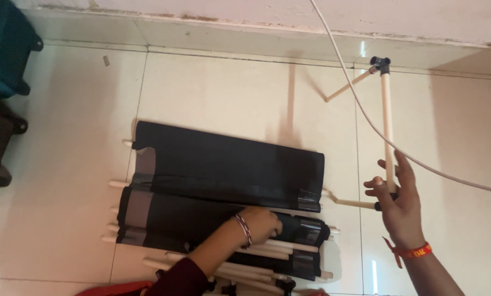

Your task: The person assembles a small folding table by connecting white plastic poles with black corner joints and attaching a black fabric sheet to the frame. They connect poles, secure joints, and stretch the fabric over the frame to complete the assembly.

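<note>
Head view, taken looking down at a tiled floor [218,93]. Landmark: a bundle of black fabric panels [223,164] lying flat on the tiles, with cream rods [267,252] stacked against its near edge, their long axes running left to right.

Surroundings: a teal suitcase [4,49] stands well left of the bundle, by the wall; a white cable [366,115] crosses diagonally to the right of the bundle and passes in front of the held frame.

Left hand [259,223] rests on the near part of the bundle, fingers curled down onto the fabric; whether it grips anything cannot be told.

Right hand [399,203] is just right of the bundle, fingers closed round a cream rod frame [387,120]. Its long rod points away toward the wall, ending in a black corner connector [381,63]; a short rod branches back toward the bundle.
</note>
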